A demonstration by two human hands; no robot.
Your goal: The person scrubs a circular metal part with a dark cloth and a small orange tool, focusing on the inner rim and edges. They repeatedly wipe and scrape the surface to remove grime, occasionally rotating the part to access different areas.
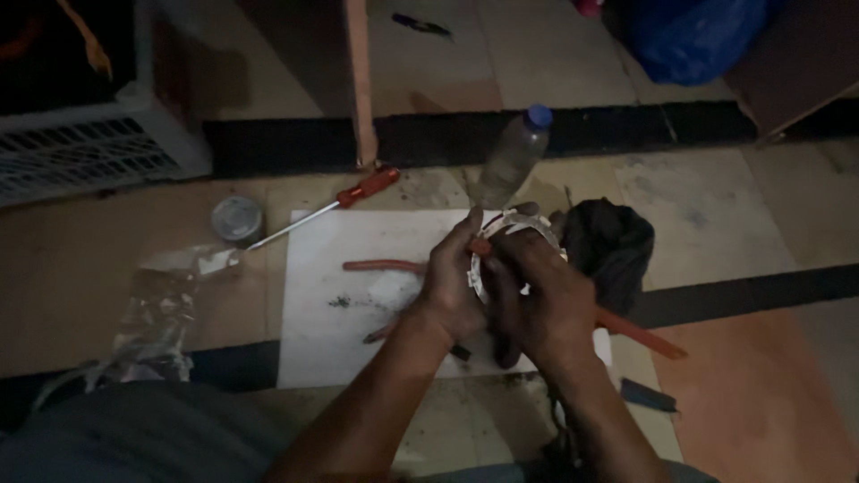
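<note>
Head view, going left to right: a small round tin [237, 218] and a red-handled screwdriver [333, 204] lie on the floor [734, 215] by the white sheet [358, 268], then the left hand [455, 288] with fingers curled shut round the whitish ring-shaped part [501, 234] held over the sheet. The right hand [548, 300] is clamped on the same ring with a red-handled tool [644, 336] poking out under it, dark cloth bundle [608, 241] just beside. Looks like mid-prying on the ring to me; next move probably needs a steady left grip while the tool levers.
</note>
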